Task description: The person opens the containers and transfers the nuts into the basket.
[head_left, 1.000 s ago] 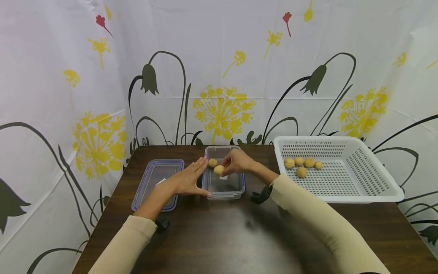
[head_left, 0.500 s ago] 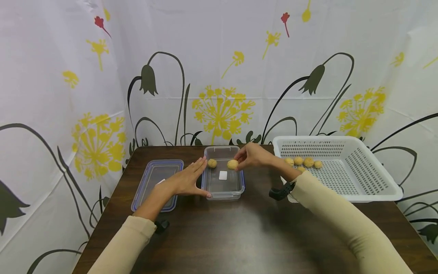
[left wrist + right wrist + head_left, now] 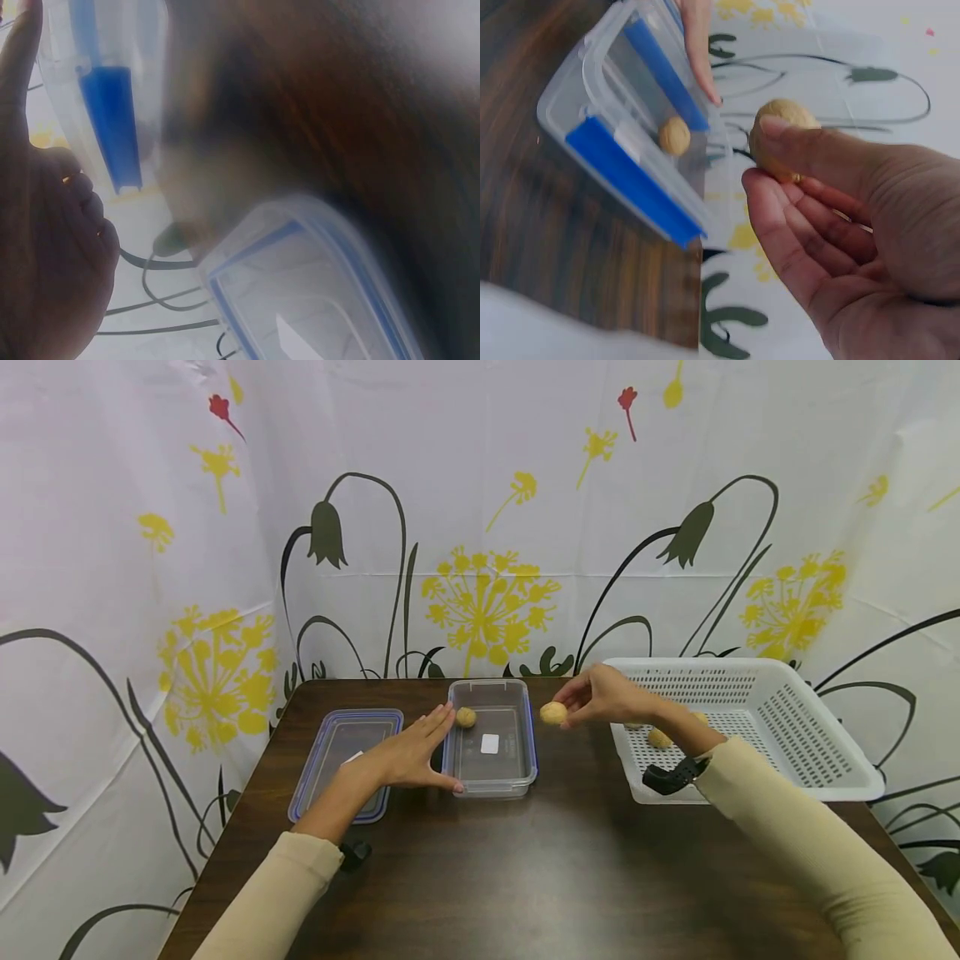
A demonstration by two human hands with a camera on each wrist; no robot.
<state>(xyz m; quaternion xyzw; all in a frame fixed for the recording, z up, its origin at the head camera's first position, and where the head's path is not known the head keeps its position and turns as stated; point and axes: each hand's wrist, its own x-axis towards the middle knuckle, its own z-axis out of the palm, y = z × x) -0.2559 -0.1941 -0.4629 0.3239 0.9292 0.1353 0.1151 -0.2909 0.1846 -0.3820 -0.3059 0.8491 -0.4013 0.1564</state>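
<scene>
My right hand [image 3: 603,695] pinches a walnut [image 3: 553,713] between thumb and fingers, in the air just right of a clear plastic container [image 3: 491,774]. The right wrist view shows that walnut [image 3: 784,124] close up at the fingertips. A second walnut [image 3: 466,717] lies inside the container, near its left wall. Along the container's left side, my left hand [image 3: 408,752] rests with straight fingers and the thumb spread at the near corner. Between hand and container, the left wrist view shows a blue clip [image 3: 112,127] on the container's side.
A clear lid with a blue seal [image 3: 324,752] lies left of the container, partly under my left forearm. At the right stands a white perforated basket [image 3: 832,752] holding several walnuts [image 3: 660,737], partly hidden by my right arm. A patterned curtain hangs behind the table.
My right hand has lifted the walnut out of the container and carried it right, towards the basket. My left hand has stayed at the container's side.
</scene>
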